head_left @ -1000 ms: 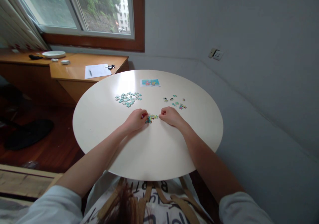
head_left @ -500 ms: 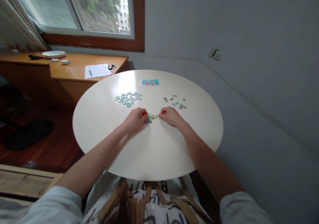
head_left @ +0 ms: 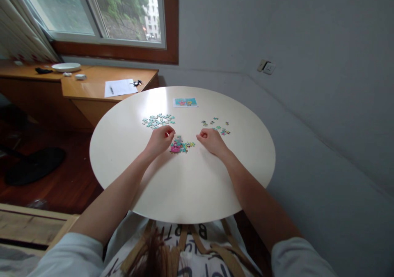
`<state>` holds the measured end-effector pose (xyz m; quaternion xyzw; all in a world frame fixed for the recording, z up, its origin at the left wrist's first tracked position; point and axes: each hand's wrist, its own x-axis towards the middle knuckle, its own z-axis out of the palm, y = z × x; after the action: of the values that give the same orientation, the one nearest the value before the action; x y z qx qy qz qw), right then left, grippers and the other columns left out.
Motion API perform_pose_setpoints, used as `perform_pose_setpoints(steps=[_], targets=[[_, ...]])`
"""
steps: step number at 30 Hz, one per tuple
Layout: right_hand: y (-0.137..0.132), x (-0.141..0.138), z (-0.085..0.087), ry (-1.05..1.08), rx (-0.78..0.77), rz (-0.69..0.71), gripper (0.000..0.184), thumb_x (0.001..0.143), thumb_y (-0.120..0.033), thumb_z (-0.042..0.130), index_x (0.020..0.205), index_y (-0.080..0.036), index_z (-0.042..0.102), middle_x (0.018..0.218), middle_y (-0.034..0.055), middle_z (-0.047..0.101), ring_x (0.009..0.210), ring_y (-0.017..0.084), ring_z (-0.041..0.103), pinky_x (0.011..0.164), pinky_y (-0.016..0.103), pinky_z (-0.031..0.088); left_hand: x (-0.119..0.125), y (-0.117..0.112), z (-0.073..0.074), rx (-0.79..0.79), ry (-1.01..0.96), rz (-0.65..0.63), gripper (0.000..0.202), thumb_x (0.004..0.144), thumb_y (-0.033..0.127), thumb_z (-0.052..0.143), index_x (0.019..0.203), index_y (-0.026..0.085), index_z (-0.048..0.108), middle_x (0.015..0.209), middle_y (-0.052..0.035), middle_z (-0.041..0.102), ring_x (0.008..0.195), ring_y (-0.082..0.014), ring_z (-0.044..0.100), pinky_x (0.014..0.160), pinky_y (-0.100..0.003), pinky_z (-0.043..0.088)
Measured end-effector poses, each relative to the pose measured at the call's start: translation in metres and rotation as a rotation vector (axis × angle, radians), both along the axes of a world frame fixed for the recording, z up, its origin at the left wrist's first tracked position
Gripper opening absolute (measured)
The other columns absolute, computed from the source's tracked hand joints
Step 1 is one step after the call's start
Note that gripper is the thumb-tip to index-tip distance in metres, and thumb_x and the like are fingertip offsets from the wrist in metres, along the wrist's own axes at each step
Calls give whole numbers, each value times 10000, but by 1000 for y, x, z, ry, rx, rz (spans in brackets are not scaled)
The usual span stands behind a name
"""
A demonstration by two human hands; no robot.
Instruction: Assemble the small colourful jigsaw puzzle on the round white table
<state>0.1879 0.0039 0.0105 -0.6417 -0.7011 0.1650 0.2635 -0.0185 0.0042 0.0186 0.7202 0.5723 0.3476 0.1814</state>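
Observation:
A small joined patch of pink, teal and yellow jigsaw pieces (head_left: 179, 146) lies in the middle of a round cream table (head_left: 184, 186). My left hand (head_left: 160, 139) rests just left of the patch, fingers curled shut; what they hold, if anything, is hidden. To the right of the patch sits my right hand (head_left: 211, 140), also curled into a loose fist, a little apart from the pieces. A heap of pale teal loose pieces (head_left: 158, 121) lies beyond my left hand. Several scattered coloured pieces (head_left: 217, 126) lie beyond my right hand.
A small picture card (head_left: 185, 102) lies at the table's far edge. A wooden desk (head_left: 89, 88) at the back left carries a paper sheet (head_left: 118, 87) and a white plate (head_left: 66, 67) under a window. Grey wall runs along the right. Wooden chair slats show below.
Both hands have drawn back from the joined patch, the left one up and to the left, uncovering its pink part. The right hand shifted slightly away.

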Motion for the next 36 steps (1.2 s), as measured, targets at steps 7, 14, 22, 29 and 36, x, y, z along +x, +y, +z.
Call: perform_pose_setpoints(steps=[7,14,22,29,36], targets=[[1,1,-1,35,14,-1,187,755,-281,535,607,-173,570,586,-15,553,584,111,459,572,227,305,-1,0,3,-9,-7,13,169,753,228,482,714,183,640,751,-30,688,657,-151,573,657,-274,456],[1,0,-1,42,10,-6,196,753,-288,538,597,-172,561,596,-15,554,586,108,455,572,228,302,-2,0,0,-14,-7,-2,168,756,239,485,717,178,637,742,-34,683,661,-153,572,653,-274,452],[1,0,-2,31,-5,4,176,752,-279,544,614,-173,572,606,-13,566,584,107,459,578,227,308,0,-1,0,-91,57,-46,172,755,247,486,723,182,642,738,-37,678,665,-166,575,645,-275,439],[-3,-6,-2,-14,-33,41,177,756,-266,551,610,-171,581,608,-5,571,593,110,461,580,226,312,3,-2,-7,-128,133,-122,234,761,305,453,746,177,648,751,-48,679,681,-182,575,641,-286,426],[-4,-8,-1,-45,-49,44,176,771,-273,543,637,-177,607,632,3,598,615,119,482,597,231,321,2,-2,-9,-146,159,-140,236,783,309,451,750,175,642,746,-49,678,684,-182,575,648,-292,413]])
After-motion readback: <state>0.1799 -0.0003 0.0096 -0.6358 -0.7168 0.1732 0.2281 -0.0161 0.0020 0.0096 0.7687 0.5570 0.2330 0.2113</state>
